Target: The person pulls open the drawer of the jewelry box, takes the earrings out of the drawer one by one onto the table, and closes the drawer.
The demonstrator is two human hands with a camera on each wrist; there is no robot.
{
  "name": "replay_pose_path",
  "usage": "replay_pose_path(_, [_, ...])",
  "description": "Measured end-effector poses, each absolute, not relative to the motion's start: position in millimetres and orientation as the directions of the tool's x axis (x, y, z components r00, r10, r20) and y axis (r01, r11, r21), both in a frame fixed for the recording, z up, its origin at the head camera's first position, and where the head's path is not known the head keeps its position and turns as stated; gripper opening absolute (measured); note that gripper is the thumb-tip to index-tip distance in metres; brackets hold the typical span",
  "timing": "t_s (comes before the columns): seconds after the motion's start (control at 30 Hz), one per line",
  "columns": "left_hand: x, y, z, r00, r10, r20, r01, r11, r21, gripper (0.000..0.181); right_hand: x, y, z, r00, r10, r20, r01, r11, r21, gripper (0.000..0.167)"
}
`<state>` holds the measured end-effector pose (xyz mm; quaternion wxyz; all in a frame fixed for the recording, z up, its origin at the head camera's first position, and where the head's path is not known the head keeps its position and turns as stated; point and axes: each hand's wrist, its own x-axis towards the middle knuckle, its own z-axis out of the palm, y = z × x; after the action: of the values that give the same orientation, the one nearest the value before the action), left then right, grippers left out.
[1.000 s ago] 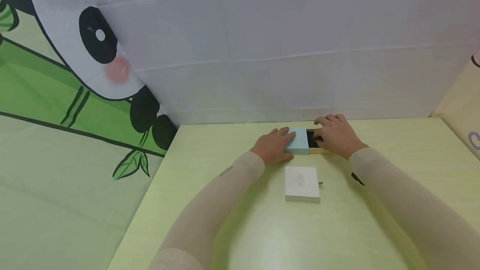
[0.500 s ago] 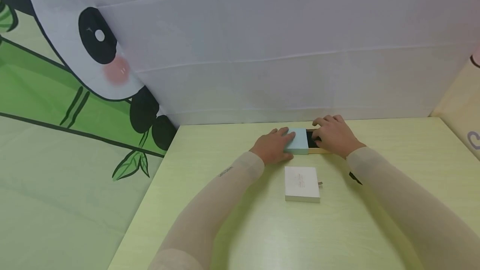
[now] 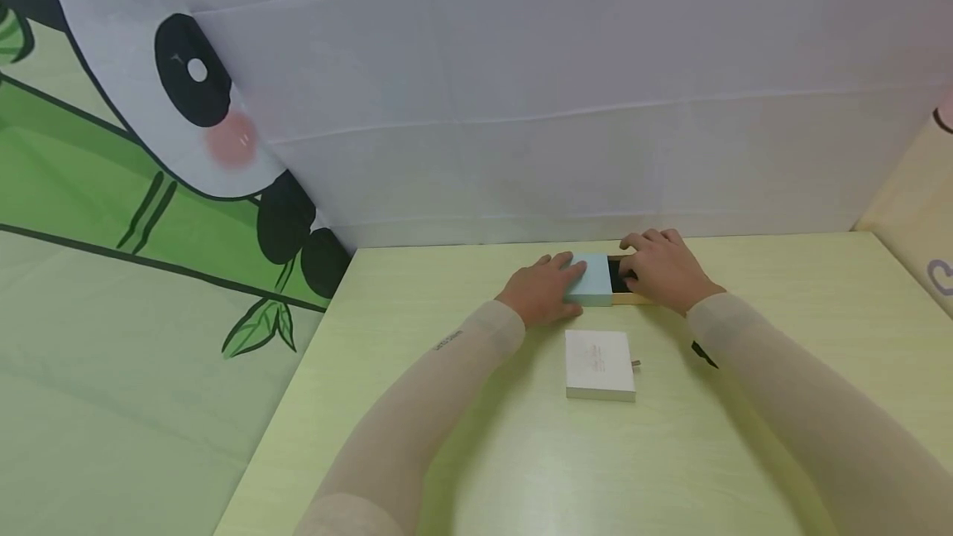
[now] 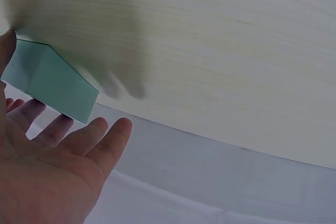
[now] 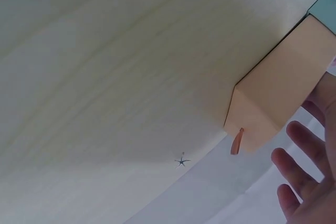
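Observation:
A light blue slide-out box [image 3: 594, 275] lies near the table's far edge. Its inner tray [image 3: 633, 299], black inside, sticks out to the right. My left hand [image 3: 542, 289] holds the blue sleeve, the thumb along the near side and fingers over the top and far side. Over the tray is my right hand [image 3: 666, 271], some fingertips dipping into it; whether they pinch anything is hidden. In the right wrist view, the tray's outside [image 5: 283, 72] looks pale orange, with a ribbon tab [image 5: 237, 141] at its end. The left wrist view shows the blue sleeve [image 4: 60, 82] beside spread fingers.
A white box [image 3: 599, 364] with printed lettering and a small side tab lies nearer me. A small star-shaped thing [image 5: 181, 161] is on the table beyond the tray's end. A pale cloth [image 3: 521, 172] hangs behind the table [image 3: 804, 304].
My right hand and forearm have shifted very slightly left. The blue box, its pulled-out tray, the white box and my left hand stay as they were.

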<state>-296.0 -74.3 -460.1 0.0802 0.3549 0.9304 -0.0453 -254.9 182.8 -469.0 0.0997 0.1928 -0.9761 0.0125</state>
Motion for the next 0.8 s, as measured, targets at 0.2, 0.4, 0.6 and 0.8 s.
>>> replay_pose_path(0.2, [-296.8, -74.1, -461.3, -0.736, 0.651, -0.185, 0.666, 0.746, -0.023, 0.085, -252.8, 181.6, -467.1, -0.897, -0.385, 0.216, -0.389, 0.921, 0.022, 0.007])
replay_pose_path(0.4, [-298.1, -72.8, -462.9, -0.738, 0.648, -0.189, 0.664, 0.747, -0.033, 0.086, -254.4, 183.6, -471.9, -0.887, -0.397, 0.234, -0.397, 0.916, 0.05, 0.005])
replay_pose_path(0.6, [-294.4, -73.6, -459.0, -0.739, 0.649, -0.18, 0.665, 0.746, -0.038, 0.085, -254.5, 184.3, -471.5, -0.873, -0.416, 0.256, -0.411, 0.909, 0.075, 0.006])
replay_pose_path(0.8, [-294.4, -73.6, -459.3, -0.74, 0.648, -0.18, 0.664, 0.746, -0.043, 0.085, -256.1, 184.5, -474.1, -0.864, -0.421, 0.275, -0.412, 0.906, 0.093, 0.006])
